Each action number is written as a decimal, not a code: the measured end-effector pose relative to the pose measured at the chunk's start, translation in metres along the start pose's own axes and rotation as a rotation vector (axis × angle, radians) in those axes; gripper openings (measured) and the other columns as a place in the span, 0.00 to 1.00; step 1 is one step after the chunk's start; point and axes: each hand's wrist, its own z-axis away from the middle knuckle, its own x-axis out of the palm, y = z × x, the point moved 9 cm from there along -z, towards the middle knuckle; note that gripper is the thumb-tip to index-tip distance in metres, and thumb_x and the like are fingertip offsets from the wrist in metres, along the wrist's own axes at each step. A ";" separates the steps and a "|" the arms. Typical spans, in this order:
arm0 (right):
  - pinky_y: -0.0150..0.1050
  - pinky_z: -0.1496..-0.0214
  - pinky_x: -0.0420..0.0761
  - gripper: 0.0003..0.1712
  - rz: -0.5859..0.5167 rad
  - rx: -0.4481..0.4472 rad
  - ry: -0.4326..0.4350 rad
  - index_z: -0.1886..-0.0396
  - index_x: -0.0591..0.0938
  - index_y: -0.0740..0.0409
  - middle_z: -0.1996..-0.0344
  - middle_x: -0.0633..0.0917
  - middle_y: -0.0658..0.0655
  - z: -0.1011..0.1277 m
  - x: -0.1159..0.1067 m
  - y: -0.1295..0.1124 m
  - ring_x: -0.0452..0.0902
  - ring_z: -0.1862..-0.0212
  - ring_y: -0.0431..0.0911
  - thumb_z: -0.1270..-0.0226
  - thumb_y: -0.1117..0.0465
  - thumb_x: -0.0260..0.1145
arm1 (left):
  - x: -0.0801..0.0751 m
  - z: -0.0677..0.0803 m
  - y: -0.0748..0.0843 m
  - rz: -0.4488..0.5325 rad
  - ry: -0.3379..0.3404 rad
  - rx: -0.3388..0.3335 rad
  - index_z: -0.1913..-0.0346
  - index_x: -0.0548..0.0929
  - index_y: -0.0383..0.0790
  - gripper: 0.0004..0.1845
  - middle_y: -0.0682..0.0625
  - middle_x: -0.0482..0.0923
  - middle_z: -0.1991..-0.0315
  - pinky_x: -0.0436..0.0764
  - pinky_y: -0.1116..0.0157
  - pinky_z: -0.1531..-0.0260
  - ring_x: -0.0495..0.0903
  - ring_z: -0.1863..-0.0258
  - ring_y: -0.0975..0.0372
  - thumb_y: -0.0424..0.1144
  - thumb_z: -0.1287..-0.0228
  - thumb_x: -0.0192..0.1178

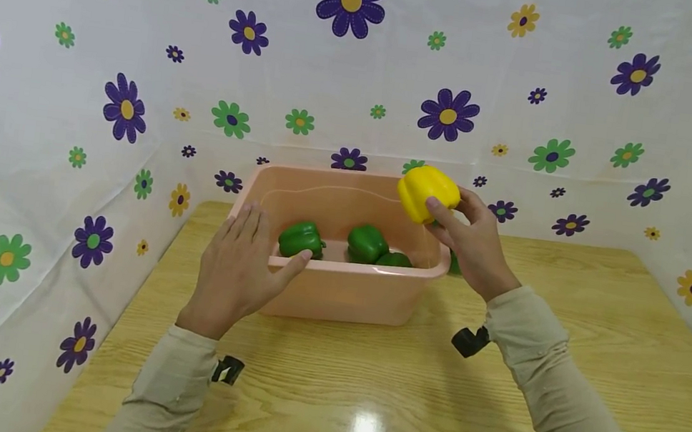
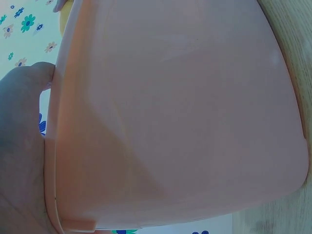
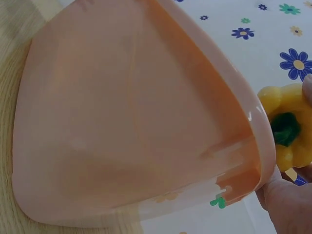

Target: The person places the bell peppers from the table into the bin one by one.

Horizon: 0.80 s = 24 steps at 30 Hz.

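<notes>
My right hand (image 1: 475, 243) grips a yellow bell pepper (image 1: 422, 191) over the right end of a peach plastic bin (image 1: 343, 291). In the right wrist view the green stem of the yellow bell pepper (image 3: 292, 107) faces the camera, just beyond the rim. My left hand (image 1: 235, 271) lies with fingers straight on the bin's front left corner, its thumb along the front rim. Inside the bin are a green bell pepper (image 1: 300, 239) on the left, another green bell pepper (image 1: 367, 244) near the middle, and a third green one (image 1: 394, 259) mostly hidden by the front wall.
A green thing (image 1: 455, 263) shows beside the bin's right end, largely covered by my right hand. The bin stands on a wood-grain table (image 1: 310, 399). A white cloth with printed flowers (image 1: 391, 56) hangs behind and along both sides.
</notes>
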 end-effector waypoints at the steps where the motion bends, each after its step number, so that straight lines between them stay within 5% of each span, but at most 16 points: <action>1: 0.41 0.38 0.79 0.42 -0.001 0.000 0.000 0.24 0.62 0.59 0.34 0.67 0.63 0.000 0.000 0.000 0.73 0.34 0.56 0.29 0.49 0.68 | 0.000 0.000 0.000 0.000 -0.002 -0.001 0.29 0.63 0.23 0.53 0.30 0.63 0.27 0.53 0.46 0.24 0.58 0.24 0.41 0.73 0.33 0.47; 24: 0.42 0.37 0.77 0.41 -0.044 0.017 -0.006 0.24 0.62 0.58 0.34 0.67 0.62 0.000 -0.002 0.002 0.73 0.34 0.56 0.29 0.48 0.68 | 0.000 0.001 0.001 -0.010 -0.034 -0.020 0.26 0.60 0.23 0.54 0.30 0.60 0.26 0.52 0.46 0.24 0.56 0.24 0.41 0.72 0.32 0.48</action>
